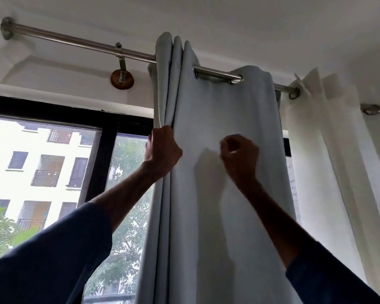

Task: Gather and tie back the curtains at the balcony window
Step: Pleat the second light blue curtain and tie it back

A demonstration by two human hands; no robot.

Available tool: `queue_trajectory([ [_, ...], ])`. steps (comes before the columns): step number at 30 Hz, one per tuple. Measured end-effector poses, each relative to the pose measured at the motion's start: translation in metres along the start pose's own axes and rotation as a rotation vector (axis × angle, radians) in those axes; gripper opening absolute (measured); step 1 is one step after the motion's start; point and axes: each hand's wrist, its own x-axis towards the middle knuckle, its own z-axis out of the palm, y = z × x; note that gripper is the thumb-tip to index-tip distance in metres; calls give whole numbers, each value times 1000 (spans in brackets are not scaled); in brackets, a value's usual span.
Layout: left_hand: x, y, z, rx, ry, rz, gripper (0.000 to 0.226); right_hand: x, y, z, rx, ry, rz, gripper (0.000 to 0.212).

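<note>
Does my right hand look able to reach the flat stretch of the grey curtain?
Probably yes: the right hand is raised just in front of the grey curtain, with nothing between them, though blur hides any contact.

Pale blue-grey curtain (pixel 224 172), white sheer curtain (pixel 329 161), black window frame (pixel 103 154).

home room, curtain rod (pixel 79 43), balcony window (pixel 53 163), apt bldg outside (pixel 42 159)

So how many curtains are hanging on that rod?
2: a pale grey-blue curtain bunched midway along the rod, and a white curtain at its right end. Others could be hidden outside the view.
</note>
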Motion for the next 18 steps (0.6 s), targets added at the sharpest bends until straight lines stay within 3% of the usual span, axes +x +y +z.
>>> queue_trajectory([
  [2,-2,-2,4,-7,12,42,37,24,36,-23,-224,145,33,43],
  [5,-2,-4,8,20,7,66,32,53,73,-41,-325,-43,433,114],
  [7,0,-4,10,54,5,69,27,59,83,-38,-255,-203,553,126],
  [9,1,-4,13,69,-4,81,26,58,79,-30,-233,-232,471,96],
  [12,2,-5,13,69,-5,104,24,58,60,-16,-280,-89,301,35],
  [14,3,-7,12,63,10,118,16,58,44,-9,-344,-81,238,22],
  [18,1,-7,13,65,38,136,13,51,8,9,-423,-230,83,18],
])
